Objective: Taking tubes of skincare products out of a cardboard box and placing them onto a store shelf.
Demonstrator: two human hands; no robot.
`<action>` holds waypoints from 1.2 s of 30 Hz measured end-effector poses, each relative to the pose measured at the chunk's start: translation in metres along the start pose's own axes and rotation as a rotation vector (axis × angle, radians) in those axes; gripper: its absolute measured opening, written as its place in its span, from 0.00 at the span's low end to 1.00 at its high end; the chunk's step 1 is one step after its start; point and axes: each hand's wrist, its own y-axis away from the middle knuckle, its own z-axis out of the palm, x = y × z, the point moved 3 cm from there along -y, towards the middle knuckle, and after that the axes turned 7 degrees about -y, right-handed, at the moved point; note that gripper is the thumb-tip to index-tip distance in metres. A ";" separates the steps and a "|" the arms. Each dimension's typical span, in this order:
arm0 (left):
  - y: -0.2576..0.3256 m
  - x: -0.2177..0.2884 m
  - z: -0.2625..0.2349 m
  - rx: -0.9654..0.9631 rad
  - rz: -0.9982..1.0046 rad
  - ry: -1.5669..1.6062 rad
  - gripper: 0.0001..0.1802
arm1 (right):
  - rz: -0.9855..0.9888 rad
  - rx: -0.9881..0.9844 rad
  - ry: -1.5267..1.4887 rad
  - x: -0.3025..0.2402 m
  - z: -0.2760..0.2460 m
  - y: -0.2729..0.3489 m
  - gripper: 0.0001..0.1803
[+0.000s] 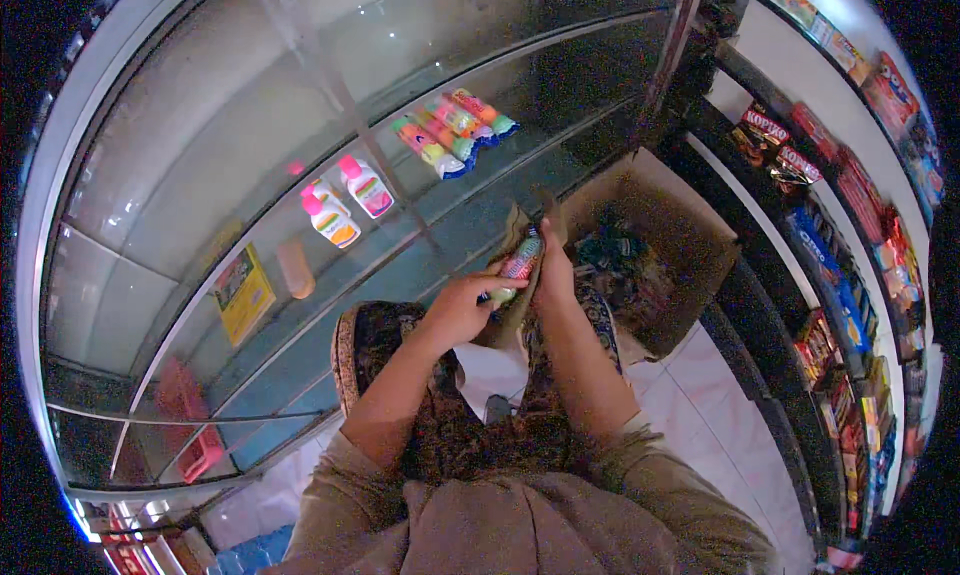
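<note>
Pink-capped tube [520,263] sat clenched in my left hand [462,310], my right hand [553,272] pinching its top, just above my lap. I judged a firm two-handed grip best before moving. Beyond lay the cardboard box [690,245]; farther left, bottles [345,203] on the glass shelf [250,165].

Dim, bluish, perhaps slightly blurred; edges bend.

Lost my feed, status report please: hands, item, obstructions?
Left hand gripping colourful tube. Right hand alongside it, grip unclear. Open cardboard box just beyond; nothing blocking.
</note>
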 end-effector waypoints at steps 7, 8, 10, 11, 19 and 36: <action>0.007 -0.035 0.018 0.150 -0.205 0.235 0.35 | -0.206 0.275 0.750 0.012 -0.021 0.003 0.38; 0.008 -0.038 0.020 0.126 -0.212 0.178 0.34 | -0.188 0.277 0.959 0.017 -0.018 0.007 0.39; 0.007 -0.041 0.021 0.102 -0.214 0.125 0.34 | -0.273 0.230 0.905 0.013 -0.004 0.017 0.38; 0.005 -0.047 0.025 -0.061 -0.316 0.228 0.34 | -0.174 0.206 0.808 0.014 -0.016 0.007 0.38; 0.011 -0.076 0.039 -0.169 -0.399 0.601 0.29 | -0.062 0.153 0.137 -0.002 -0.019 0.006 0.33; 0.007 -0.098 0.035 0.487 -0.465 0.707 0.28 | -0.348 -0.303 0.960 0.069 0.015 0.058 0.20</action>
